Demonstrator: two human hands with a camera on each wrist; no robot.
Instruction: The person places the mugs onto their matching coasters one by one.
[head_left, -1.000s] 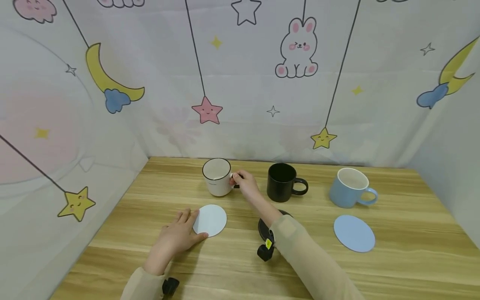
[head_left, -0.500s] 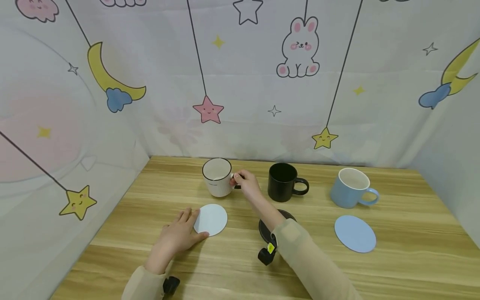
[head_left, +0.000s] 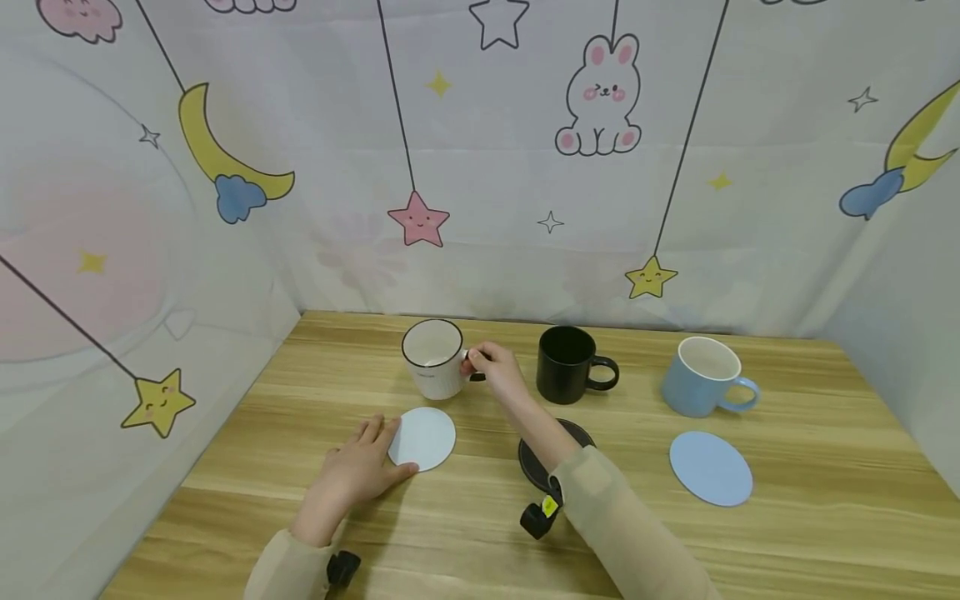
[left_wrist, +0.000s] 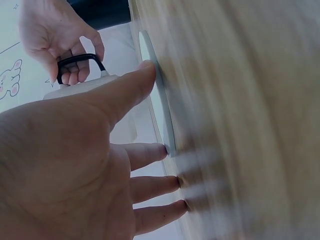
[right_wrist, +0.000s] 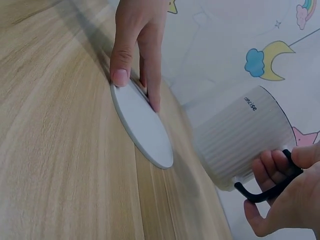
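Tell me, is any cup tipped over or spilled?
Only the white mug looks odd: the right hand grips its black handle and it leans, lifted off the table. The black mug and blue mug stand upright. Nothing is spilled.

Three mugs are standing on the table: white (head_left: 432, 358), black (head_left: 567, 364), blue (head_left: 701, 376). Three coasters are lying there: white (head_left: 424, 438), black (head_left: 534, 459), blue (head_left: 709, 467). Two hands are showing.

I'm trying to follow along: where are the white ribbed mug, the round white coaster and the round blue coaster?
white ribbed mug (head_left: 433, 377): head view, on its outer wall.
round white coaster (head_left: 424, 438): head view, middle of its top face.
round blue coaster (head_left: 710, 467): head view, middle of its top face.
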